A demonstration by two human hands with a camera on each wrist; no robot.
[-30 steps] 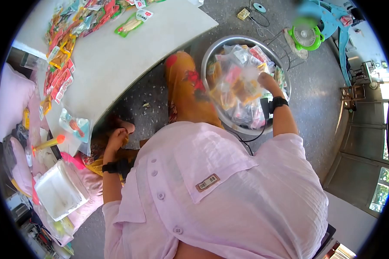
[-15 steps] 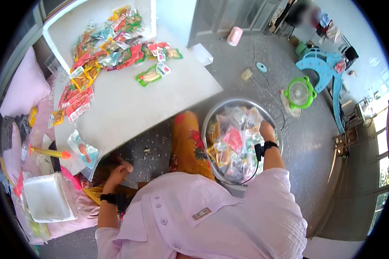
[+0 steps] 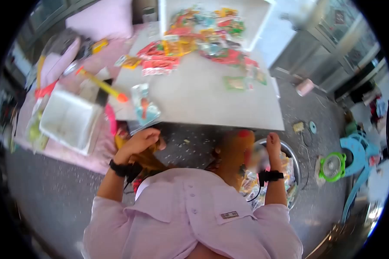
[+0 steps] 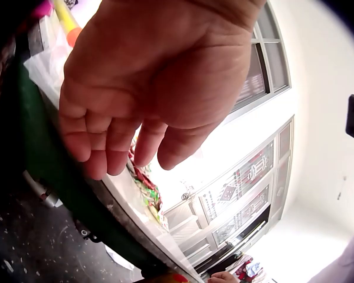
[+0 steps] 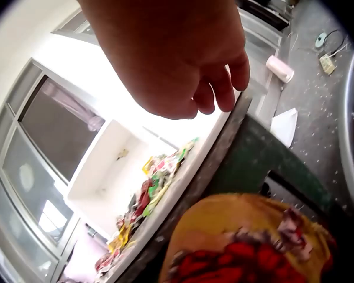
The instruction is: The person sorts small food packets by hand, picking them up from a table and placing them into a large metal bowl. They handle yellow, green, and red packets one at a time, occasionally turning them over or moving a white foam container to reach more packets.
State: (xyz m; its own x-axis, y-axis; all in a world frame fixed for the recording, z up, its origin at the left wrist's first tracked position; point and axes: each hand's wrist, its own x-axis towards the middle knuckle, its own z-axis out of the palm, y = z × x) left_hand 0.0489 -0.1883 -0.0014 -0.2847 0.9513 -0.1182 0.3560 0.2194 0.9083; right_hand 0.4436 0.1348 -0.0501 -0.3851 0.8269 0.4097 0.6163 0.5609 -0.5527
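Observation:
My left hand (image 3: pixel 145 140) hovers by the table's front edge, close to a clear-and-blue packet (image 3: pixel 145 105) with a reddish item inside. In the left wrist view its fingers (image 4: pixel 115 144) hang loosely bent, with nothing in them. My right hand (image 3: pixel 273 149) is raised over the near side of a metal basin (image 3: pixel 296 172) full of packaged snacks (image 3: pixel 285 168). Its fingers (image 5: pixel 223 94) curl loosely in the right wrist view, and no packet shows in them. Part of the basin's contents is blurred in the head view.
Colourful snack packets (image 3: pixel 160 64) spread over the white table (image 3: pixel 203 103), partly inside a white foam box (image 3: pixel 259 30) lying on its side. Another white foam box (image 3: pixel 69 121) sits at left beside a yellow-orange stick-shaped object (image 3: pixel 101 86). A green fan (image 3: pixel 333 166) stands on the floor at right.
The head view has swung left, bringing the table to the front. My right hand has risen from among the packets in the basin. My left hand has lifted from beside the leg to the table edge.

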